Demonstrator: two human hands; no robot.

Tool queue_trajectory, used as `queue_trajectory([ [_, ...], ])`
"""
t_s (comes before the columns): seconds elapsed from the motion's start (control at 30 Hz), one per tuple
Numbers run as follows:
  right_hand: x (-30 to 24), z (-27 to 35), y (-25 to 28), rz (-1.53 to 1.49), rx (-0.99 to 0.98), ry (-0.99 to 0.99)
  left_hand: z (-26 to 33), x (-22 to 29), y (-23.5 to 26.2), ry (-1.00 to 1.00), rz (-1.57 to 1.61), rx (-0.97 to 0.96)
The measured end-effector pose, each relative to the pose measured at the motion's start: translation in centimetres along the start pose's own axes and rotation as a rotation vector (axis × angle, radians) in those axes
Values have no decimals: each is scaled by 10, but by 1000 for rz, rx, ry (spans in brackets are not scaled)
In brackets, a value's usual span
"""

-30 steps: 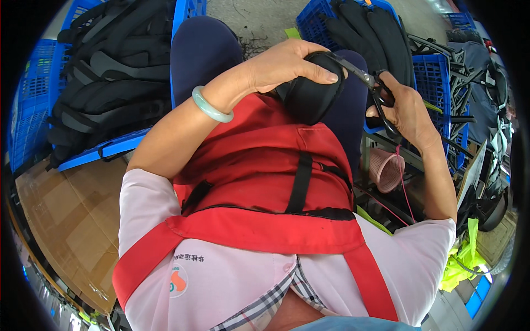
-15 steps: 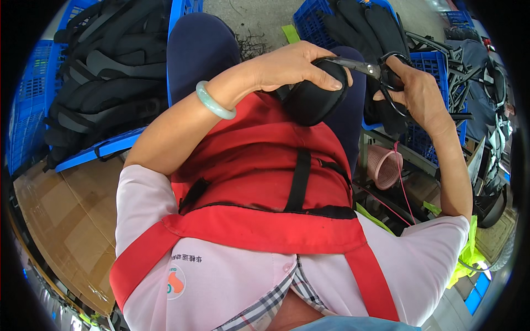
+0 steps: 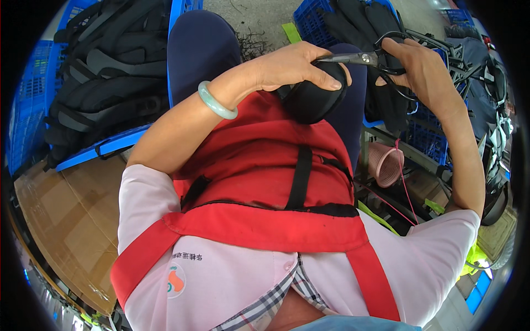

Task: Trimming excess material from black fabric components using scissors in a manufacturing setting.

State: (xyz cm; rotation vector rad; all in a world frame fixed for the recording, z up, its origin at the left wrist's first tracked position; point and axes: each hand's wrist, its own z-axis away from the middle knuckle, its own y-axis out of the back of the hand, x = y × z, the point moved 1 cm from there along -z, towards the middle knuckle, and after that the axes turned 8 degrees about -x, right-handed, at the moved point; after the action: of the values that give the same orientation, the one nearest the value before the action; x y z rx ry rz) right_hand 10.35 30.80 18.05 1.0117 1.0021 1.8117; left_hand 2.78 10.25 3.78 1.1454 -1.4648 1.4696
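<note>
Here | left hand (image 3: 287,69) wrapped over black pad (image 3: 312,102) — pad beneath its fingers | right hand (image 3: 422,66) gripping scissors (image 3: 367,58) — blades at pad's top

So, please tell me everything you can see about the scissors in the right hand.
The scissors are small, with black loop handles and thin, metal-looking blades joined by a shiny pivot screw. They lie almost level, tips pointing toward the person's left. The right hand holds them with fingers through the loops. The blades look nearly closed and their tips reach the top edge of a rounded black pad, which the left hand grips above the red apron. Whether they are cutting anything cannot be seen.
</note>
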Motion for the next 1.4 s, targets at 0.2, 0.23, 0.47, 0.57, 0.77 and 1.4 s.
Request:
queue_trajectory([
  [0.2,-14,-14,-3,-677,-67,-96,-1,1,8,-25,56,80],
  [0.23,-19,-17,-15,-972,-108,-119,-3,0,10,-35,93,118],
  [0.47,-44,-56,-53,-1103,156,-102,-2,-2,22,-132,224,250],
  [0.57,-37,-63,-44,-1128,322,-107,3,-5,18,-275,-392,615],
  [0.77,-35,-54,-12,-1630,1004,-348,20,-4,36,-94,160,413],
  [1.4,-123,-138,-119,-2918,-96,-132,37,23,52,-432,-28,941],
])
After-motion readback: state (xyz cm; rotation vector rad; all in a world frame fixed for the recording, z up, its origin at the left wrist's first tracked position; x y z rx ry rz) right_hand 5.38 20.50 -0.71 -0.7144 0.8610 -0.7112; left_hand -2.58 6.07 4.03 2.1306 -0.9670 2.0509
